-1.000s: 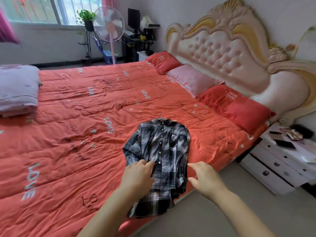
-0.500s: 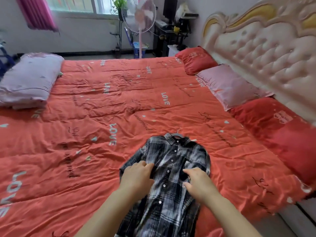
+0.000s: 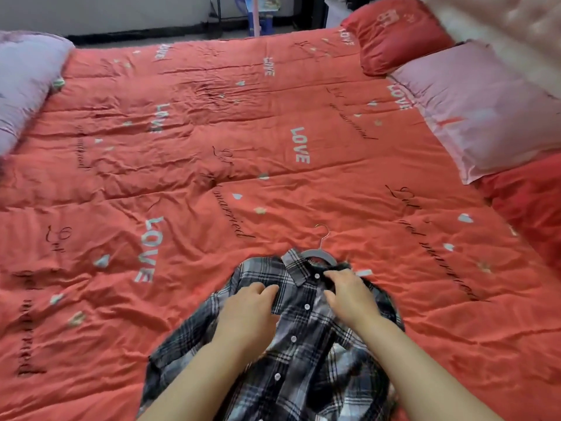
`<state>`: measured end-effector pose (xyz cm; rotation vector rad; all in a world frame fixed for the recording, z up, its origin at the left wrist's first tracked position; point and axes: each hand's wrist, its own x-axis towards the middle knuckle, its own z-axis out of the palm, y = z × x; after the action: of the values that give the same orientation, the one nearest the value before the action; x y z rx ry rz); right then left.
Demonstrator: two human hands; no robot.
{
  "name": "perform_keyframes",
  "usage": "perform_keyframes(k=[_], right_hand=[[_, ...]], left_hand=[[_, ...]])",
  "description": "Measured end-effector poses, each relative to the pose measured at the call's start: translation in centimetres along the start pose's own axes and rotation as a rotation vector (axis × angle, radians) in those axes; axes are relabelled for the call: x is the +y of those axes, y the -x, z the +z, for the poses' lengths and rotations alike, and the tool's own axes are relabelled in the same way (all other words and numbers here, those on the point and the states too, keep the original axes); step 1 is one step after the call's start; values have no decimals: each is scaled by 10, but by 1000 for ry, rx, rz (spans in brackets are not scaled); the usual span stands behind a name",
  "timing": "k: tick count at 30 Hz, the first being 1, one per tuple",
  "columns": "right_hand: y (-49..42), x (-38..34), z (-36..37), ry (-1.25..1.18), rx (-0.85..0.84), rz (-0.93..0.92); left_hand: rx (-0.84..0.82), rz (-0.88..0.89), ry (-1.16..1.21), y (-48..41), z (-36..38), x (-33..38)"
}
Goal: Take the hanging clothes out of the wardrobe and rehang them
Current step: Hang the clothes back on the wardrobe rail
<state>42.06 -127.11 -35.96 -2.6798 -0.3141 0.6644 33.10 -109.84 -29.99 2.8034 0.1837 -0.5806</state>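
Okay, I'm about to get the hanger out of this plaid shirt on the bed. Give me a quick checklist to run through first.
1. The plaid shirt lies front up on the red bedspread: ok.
2. The hanger sits in the collar, with its hook free on the bedspread: ok.
3. Buttons undone so the hanger can slide out: not ok, the placket looks closed.
4. The right hand has hold at the collar: ok, its fingers curl into the fabric there.
5. The left hand has a grip: cannot tell, it lies beside the placket with fingers bent.
6. Sleeves lie free: cannot tell, your arms hide much of the lower shirt.
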Motion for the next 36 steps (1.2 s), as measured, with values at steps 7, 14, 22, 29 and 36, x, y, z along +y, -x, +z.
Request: perform_keyframes(k=[7,14,22,29,36], right_hand=[[-112,34,44,120,112,-33],[-158,53,76,261,146,23],[-121,42,48,-8,443,-215],[-36,-15,-5,-36,781,-561],[55,-85,-53,-201,843,-798]], left_hand=[[-21,-10,31,-68,55,-12],[-59,-11,1,-74,91,-27],[105,3,69,-65,74,-26],[581,131,231,-42,14,-13],[839,109,88,27,-47,-11]])
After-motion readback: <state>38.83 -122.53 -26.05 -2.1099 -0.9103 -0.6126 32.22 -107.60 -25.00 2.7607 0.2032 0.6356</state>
